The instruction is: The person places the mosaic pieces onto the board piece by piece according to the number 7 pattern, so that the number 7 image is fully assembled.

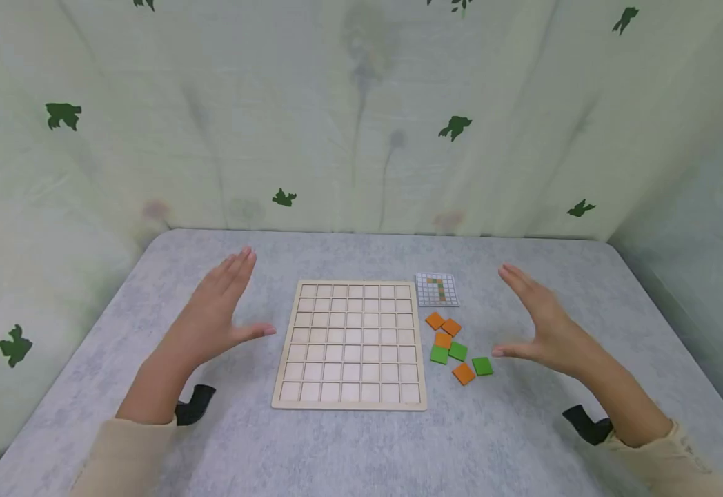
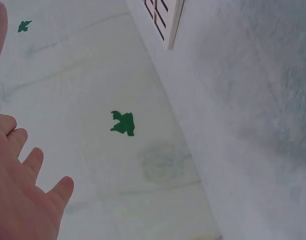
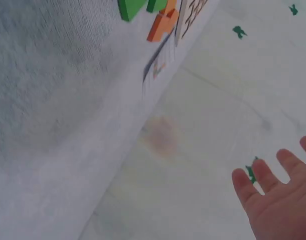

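Note:
Between my hands lies a square wooden grid board (image 1: 350, 408) with many shallow cells, none holding a tile. My left hand (image 1: 215, 314) is held above the table left of the board, fingers straight and thumb spread toward it. On the other side my right hand (image 1: 541, 324) is raised likewise, touching nothing. Nearest to its thumb is a green tile (image 1: 482, 366); several loose orange tiles (image 1: 463, 374) and green ones lie between it and the board. A small pattern card (image 1: 438, 290) with orange and green squares on a grid sits by the board's upper right corner.
The grey mottled table (image 1: 225, 462) has rounded far corners. A pale curtain (image 1: 312, 124) with dark green leaf shapes hangs behind it and at both sides. Black straps (image 1: 195, 405) show at both wrists, by the beige sleeves (image 1: 128, 455).

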